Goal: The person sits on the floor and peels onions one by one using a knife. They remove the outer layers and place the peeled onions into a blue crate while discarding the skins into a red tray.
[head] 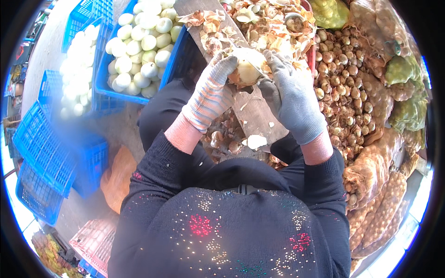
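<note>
A partly peeled onion [247, 67] is held between my hands above a wooden board [257, 113]. My left hand [215, 88], in a striped knit glove, grips the onion's left side. My right hand [293, 93], in a grey coated glove, is at its right side, with what looks like a thin blade along the onion; its handle is hidden in the fingers. Brown skins [213, 29] lie on the board's upper part, and a white onion piece [256, 141] is at its near end.
Peeled onions [137, 45] fill a blue crate [121, 95] on the left. Onion skins heap in a red container [313, 52] ahead. Unpeeled onions [342, 87] and mesh sacks [375, 170] stand right; blue plastic crates [45, 146] lie left.
</note>
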{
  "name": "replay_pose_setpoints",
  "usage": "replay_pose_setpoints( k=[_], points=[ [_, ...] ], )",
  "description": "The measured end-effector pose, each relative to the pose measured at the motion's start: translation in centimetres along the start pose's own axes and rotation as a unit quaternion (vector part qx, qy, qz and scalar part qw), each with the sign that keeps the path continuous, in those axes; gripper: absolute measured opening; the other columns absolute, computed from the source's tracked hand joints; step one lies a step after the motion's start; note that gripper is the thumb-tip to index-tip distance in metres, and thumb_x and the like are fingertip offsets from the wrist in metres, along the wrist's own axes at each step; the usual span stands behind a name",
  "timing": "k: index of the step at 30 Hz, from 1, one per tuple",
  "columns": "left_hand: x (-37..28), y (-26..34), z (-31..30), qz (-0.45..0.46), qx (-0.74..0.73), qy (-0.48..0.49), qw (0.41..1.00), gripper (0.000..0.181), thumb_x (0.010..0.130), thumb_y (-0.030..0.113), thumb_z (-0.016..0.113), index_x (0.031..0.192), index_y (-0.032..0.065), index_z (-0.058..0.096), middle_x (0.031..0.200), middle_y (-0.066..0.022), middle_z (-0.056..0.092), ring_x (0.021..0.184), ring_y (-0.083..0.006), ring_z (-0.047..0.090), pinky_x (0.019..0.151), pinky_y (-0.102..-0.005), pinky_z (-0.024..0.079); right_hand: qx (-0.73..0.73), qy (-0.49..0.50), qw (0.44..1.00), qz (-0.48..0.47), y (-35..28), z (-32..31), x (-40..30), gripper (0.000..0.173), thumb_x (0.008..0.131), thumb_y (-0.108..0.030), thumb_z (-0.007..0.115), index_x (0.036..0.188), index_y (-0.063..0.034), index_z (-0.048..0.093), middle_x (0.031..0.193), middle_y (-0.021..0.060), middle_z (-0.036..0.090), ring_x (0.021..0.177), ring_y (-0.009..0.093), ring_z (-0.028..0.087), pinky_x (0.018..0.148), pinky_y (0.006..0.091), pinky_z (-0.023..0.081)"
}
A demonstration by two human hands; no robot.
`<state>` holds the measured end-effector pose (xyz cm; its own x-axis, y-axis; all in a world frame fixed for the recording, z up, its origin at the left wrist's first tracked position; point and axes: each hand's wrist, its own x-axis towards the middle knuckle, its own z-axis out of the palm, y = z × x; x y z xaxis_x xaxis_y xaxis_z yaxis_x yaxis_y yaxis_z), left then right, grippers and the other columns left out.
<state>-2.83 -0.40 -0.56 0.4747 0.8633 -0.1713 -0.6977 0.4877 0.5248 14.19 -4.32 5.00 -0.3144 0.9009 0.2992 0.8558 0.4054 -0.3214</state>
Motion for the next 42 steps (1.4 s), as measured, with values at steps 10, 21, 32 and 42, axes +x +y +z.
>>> replay_pose_setpoints(
  k=[10, 21, 32, 42],
  points=[
    [-0.7, 0.0, 0.5, -0.033, -0.024, 0.018, 0.999, 0.041, 0.086, 0.022, 0.063, 0.119, 0.0019, 0.050, 0.111, -0.0103, 0.059, 0.099, -0.0227, 0.060, 0.082, -0.0359, 0.052, -0.010, -0.009, 1.000, 0.018, 0.7, 1.3, -0.6, 0.045, 0.086, -0.026, 0.056, 0.125, -0.0040, 0.049, 0.095, 0.0172, 0.062, 0.077, 0.031, 0.063, 0.064, 0.0379, 0.051],
    [0.1, -1.2, -1.1, -0.018, 0.036, 0.019, 0.999, 0.050, 0.083, 0.029, 0.064, 0.121, -0.0001, 0.049, 0.116, -0.0127, 0.058, 0.108, -0.0255, 0.056, 0.090, -0.0377, 0.048, 0.388, -0.181, 0.834, 0.349, 2.5, 4.8, -1.9, 0.038, 0.094, -0.030, 0.045, 0.121, -0.0046, 0.051, 0.080, 0.0083, 0.064, 0.042, 0.012, 0.053, 0.043, 0.0266, 0.047],
    [0.1, -0.3, -0.2, -0.058, -0.141, -0.013, 0.988, 0.058, 0.083, 0.028, 0.063, 0.129, 0.0009, 0.040, 0.126, -0.0148, 0.051, 0.117, -0.0278, 0.049, 0.104, -0.0400, 0.036, 0.616, -0.042, 0.667, 0.416, 1.8, 0.2, -1.6, 0.048, 0.091, -0.044, 0.048, 0.105, 0.0023, 0.051, 0.075, 0.0119, 0.061, 0.041, 0.011, 0.048, 0.036, 0.0246, 0.040],
    [0.0, -2.1, 0.8, 0.110, 0.115, -0.009, 0.987, 0.055, 0.083, 0.019, 0.067, 0.130, 0.0039, 0.042, 0.115, -0.0090, 0.055, 0.106, -0.0164, 0.053, 0.091, -0.0280, 0.044, 0.554, 0.049, 0.749, 0.360, -3.6, 1.7, -1.0, 0.035, 0.096, -0.030, 0.043, 0.112, -0.0001, 0.050, 0.062, 0.0031, 0.055, 0.042, 0.009, 0.049, 0.040, 0.0197, 0.040]
  ],
)
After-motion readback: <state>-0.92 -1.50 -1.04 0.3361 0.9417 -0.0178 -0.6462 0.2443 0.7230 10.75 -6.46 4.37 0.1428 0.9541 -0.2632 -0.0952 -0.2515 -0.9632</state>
